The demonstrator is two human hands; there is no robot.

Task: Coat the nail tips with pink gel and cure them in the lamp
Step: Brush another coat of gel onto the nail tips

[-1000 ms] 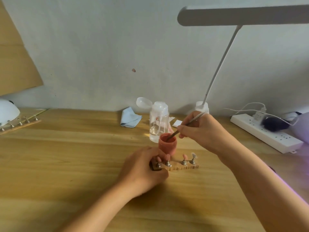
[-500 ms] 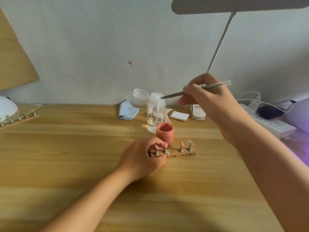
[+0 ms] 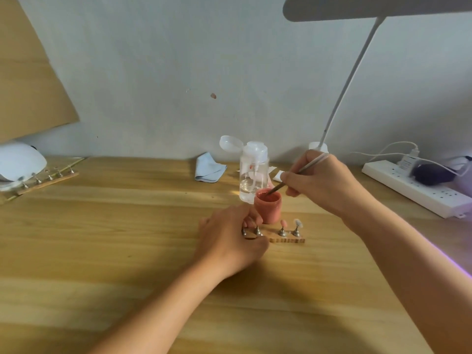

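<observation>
Head view — right hand [image 3: 319,182]: pinches brush [image 3: 301,171], lifted a moment ago, now dipped back in pink gel pot [image 3: 267,205].
Left hand [image 3: 229,241]: grips holder strip [image 3: 288,240], just near of pot.
Nail tips [image 3: 283,223]: on strip, rightmost looks uncoated — reloading for it.

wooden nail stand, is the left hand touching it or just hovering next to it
Touching. The head view shows the left hand gripping the left end of the wooden nail stand, with its fingers curled over that end and no gap visible.
</observation>
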